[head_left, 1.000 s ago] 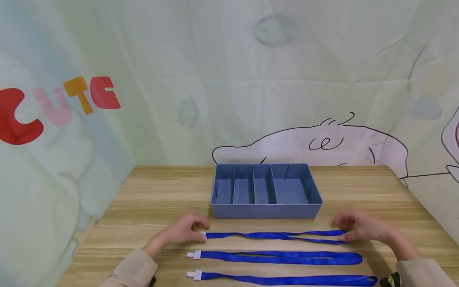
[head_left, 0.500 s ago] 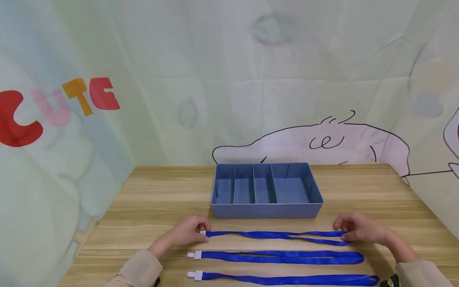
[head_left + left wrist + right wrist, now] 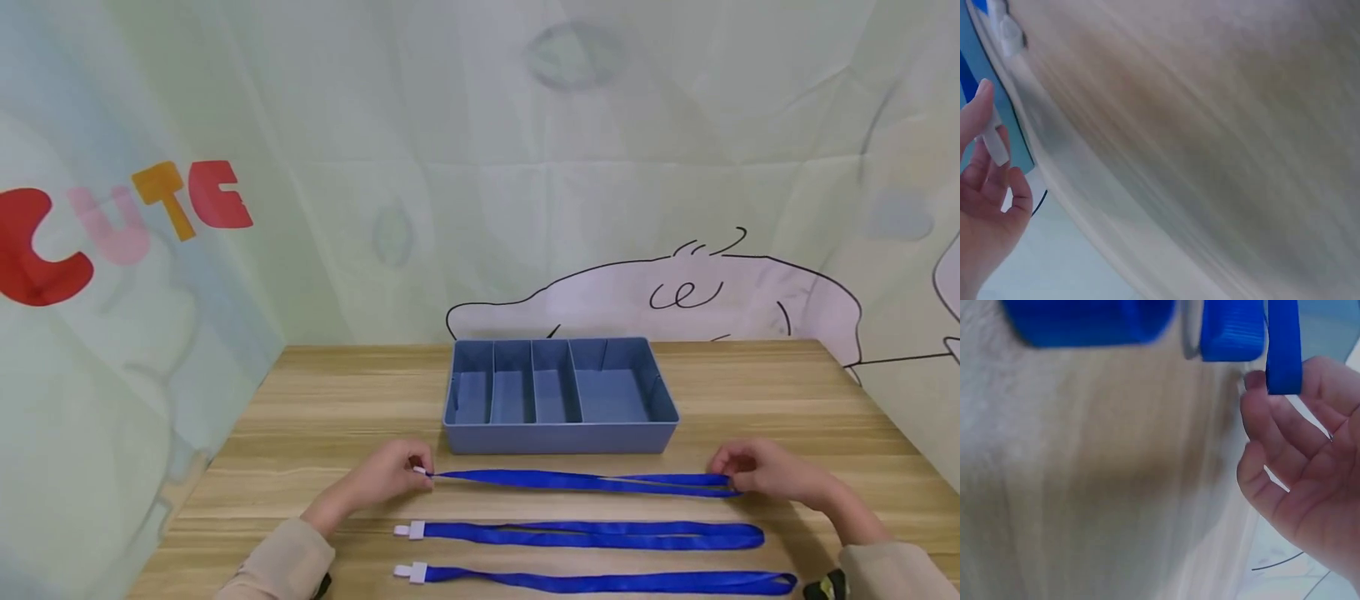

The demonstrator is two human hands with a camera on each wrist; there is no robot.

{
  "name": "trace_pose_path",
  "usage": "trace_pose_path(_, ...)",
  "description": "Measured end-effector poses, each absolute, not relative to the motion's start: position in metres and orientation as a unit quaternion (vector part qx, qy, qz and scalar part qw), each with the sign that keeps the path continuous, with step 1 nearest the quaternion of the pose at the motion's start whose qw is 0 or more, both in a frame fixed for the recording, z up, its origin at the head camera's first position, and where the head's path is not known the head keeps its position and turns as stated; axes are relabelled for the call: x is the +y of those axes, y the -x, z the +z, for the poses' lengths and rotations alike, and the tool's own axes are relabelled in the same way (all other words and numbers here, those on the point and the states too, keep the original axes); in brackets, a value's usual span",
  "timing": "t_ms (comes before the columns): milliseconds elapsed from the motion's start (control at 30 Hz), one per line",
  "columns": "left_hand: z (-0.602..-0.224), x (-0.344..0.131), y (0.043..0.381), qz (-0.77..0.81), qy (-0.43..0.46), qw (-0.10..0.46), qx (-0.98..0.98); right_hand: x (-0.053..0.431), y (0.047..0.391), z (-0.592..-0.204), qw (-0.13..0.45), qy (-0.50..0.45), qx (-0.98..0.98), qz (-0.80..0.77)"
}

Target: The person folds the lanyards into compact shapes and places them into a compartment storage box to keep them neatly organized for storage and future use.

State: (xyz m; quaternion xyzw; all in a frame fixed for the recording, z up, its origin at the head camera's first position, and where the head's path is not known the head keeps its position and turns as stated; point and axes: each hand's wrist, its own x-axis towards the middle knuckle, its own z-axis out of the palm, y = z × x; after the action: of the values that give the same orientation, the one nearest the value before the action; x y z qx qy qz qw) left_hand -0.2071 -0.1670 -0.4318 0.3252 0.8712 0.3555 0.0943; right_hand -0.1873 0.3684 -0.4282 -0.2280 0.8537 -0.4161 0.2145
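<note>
Stretched between both hands in the head view is a blue lanyard [image 3: 525, 479], fairly straight and close over the table. My left hand [image 3: 386, 477] pinches its white clip end, and the left wrist view shows the white clip [image 3: 995, 147] between thumb and fingers. At the other end my right hand [image 3: 772, 475] pinches the looped strap; in the right wrist view the blue loop [image 3: 1285, 353] shows at the thumb and fingertips. Nearer to me lie a second blue lanyard [image 3: 592, 535] and a third blue lanyard [image 3: 600, 582], parallel, white clips to the left.
Behind the held lanyard stands a blue-grey divided box [image 3: 562, 438] with three narrow compartments and a wider one on the right. The wooden table [image 3: 337, 392] ends at a printed curtain [image 3: 360, 208] at the back and sides.
Both hands have risen slightly with the held lanyard, and the right hand has shifted a little right. The strap has gone from slack and wavy to straighter. The other two lanyards stay put.
</note>
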Motion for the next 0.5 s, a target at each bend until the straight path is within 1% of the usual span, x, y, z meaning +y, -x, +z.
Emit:
trace_pose_path(133, -0.425, -0.168, 0.206, 0.361, -0.307, 0.084, 0.877, 0.376, 0.185, -0.424, 0.243, 0.205, 0.811, -0.490)
trace_pose_path(200, -0.422, -0.169, 0.205, 0.365, -0.301, 0.084, 0.877, 0.381, 0.184, -0.423, 0.259, 0.220, 0.758, -0.557)
trace_pose_path(333, -0.419, -0.170, 0.204, 0.370, -0.303, 0.077, 0.875, 0.385, 0.185, -0.421, 0.314, 0.257, 0.627, -0.665)
trace_pose_path(433, -0.418, -0.170, 0.204, 0.374, -0.308, 0.072, 0.872, 0.388, 0.185, -0.419, 0.348, 0.272, 0.570, -0.693)
trace_pose_path(500, -0.417, -0.170, 0.204, 0.378, -0.308, 0.073, 0.870, 0.389, 0.184, -0.418, 0.357, 0.281, 0.555, -0.697)
